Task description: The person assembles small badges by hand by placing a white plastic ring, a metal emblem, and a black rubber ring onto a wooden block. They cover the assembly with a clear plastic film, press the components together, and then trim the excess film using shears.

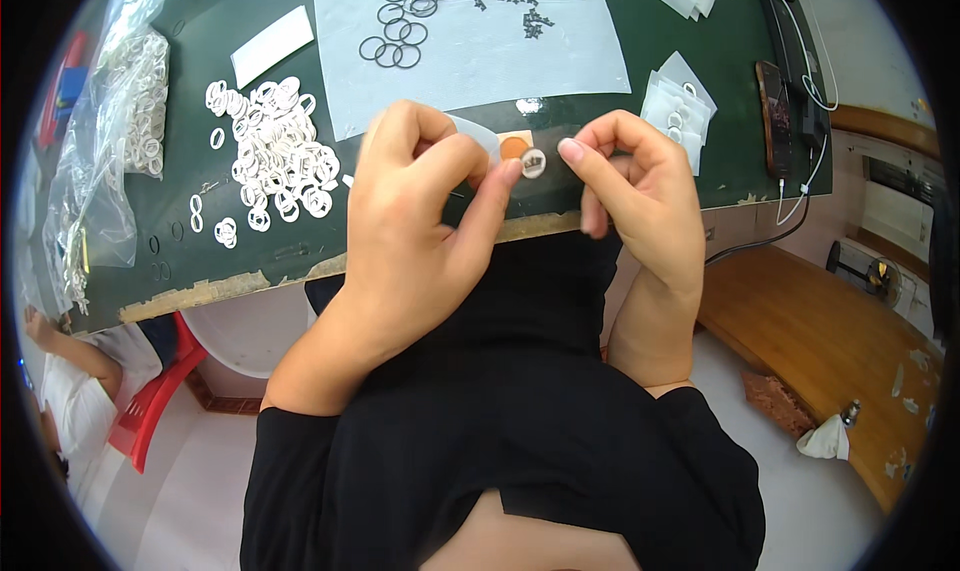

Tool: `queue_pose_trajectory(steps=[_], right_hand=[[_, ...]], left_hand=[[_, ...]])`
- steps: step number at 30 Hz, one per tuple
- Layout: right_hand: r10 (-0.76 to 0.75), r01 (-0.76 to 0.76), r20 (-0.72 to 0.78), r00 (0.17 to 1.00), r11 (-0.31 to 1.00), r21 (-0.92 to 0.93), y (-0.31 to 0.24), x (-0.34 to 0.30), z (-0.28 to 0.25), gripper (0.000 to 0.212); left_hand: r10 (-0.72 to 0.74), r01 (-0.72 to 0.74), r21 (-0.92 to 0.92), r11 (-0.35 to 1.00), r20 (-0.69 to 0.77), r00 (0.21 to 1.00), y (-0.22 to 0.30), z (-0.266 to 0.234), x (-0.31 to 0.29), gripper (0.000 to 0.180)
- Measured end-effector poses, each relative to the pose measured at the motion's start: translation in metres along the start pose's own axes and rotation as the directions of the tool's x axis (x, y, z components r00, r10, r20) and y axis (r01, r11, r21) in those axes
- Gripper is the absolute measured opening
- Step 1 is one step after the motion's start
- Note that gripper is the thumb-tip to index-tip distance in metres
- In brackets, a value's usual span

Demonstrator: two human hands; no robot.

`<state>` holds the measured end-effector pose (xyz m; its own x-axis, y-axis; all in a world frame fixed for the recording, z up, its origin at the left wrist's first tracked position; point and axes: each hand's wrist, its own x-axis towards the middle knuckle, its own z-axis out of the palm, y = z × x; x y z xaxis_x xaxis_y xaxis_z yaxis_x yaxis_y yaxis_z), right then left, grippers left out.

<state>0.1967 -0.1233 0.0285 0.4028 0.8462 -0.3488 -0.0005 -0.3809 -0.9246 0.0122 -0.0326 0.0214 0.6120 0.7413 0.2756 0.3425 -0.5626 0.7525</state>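
My left hand (425,196) is closed, pinching a small round whitish piece with a dark middle (533,164) between thumb and finger. Just behind that piece lie a beige square with an orange disc (514,147) and the edge of a translucent whitish sheet (478,133). A short gap to the right, my right hand (640,191) has its thumb and forefinger pressed together. Whatever it may hold is too small to make out. Left of my hands spreads a heap of small white oval rings (285,151) on the dark green table (380,108).
A pale sheet (480,56) bears black rings (405,31) and small black pieces (537,23). White packets (680,106), a phone (774,121) and cables lie right. A white block (272,47) and a clear bag (140,101) lie left. Another person's arm (80,356) shows lower left.
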Motion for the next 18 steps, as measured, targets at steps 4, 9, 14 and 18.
queue_pose_trajectory(steps=[4,9,14,18], right_hand=[[-0.049,0.036,0.053,0.997,0.974,0.224,-0.003,-0.021,-0.009,0.017],[-0.121,0.105,0.004,0.993,0.874,0.474,0.004,-0.028,-0.015,0.052],[-0.136,0.184,-0.164,0.977,0.927,0.327,0.007,-0.038,-0.028,0.044],[-0.264,0.109,-0.442,0.858,0.932,-0.345,0.026,-0.022,-0.070,0.038]], left_hand=[[-0.058,0.155,-0.653,0.741,0.169,0.984,-0.003,-0.003,-0.006,0.012],[-0.040,0.291,-0.840,0.457,0.308,0.951,0.004,0.004,-0.006,0.012],[0.120,0.083,-0.636,0.767,0.269,0.956,-0.004,0.005,0.000,0.016],[0.264,-0.269,0.036,0.962,0.104,0.959,-0.014,-0.011,0.016,0.029]])
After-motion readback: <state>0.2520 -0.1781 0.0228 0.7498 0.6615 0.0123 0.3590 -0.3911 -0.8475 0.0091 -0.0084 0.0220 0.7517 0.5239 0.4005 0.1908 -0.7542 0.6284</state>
